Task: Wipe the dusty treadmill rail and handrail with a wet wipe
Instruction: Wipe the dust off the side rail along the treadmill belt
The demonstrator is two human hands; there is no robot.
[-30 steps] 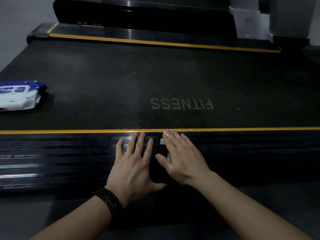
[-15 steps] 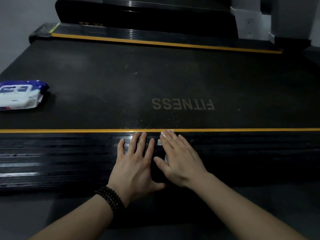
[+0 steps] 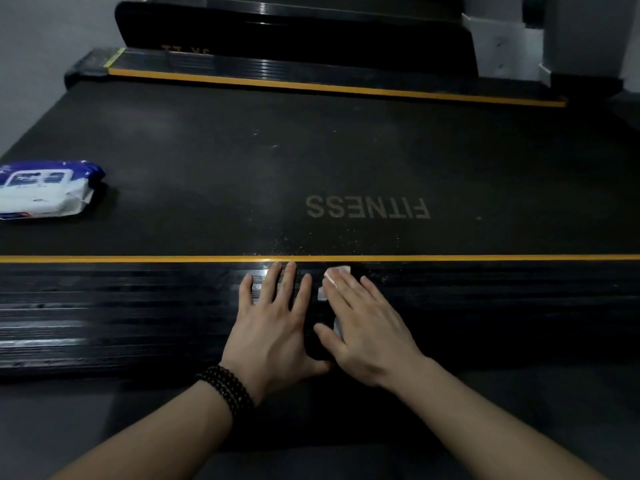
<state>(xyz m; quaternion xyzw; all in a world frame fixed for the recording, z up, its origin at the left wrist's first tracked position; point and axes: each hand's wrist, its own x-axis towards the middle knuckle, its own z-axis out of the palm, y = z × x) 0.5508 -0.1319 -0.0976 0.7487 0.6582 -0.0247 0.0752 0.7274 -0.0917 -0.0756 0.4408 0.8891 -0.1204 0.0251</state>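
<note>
The near treadmill rail (image 3: 485,306) is a black ribbed strip with a yellow line along its far edge. My right hand (image 3: 367,323) lies flat on it, fingers straight, pressing a white wet wipe (image 3: 337,271) whose corners show beyond the fingertips and beside the index finger. My left hand (image 3: 273,327) rests flat on the rail just to the left, fingers spread, with a dark bead bracelet on the wrist. Fine dust specks lie on the belt (image 3: 311,168) near the yellow line.
A blue and white wet-wipe pack (image 3: 45,188) lies on the belt at the far left. The far rail (image 3: 311,81) with its yellow line runs along the back. A black folded upright part (image 3: 294,32) and a grey block (image 3: 502,46) stand behind it.
Both hands stay flat on the rail; they have barely shifted, with the right hand and wipe nudged slightly along the rail.
</note>
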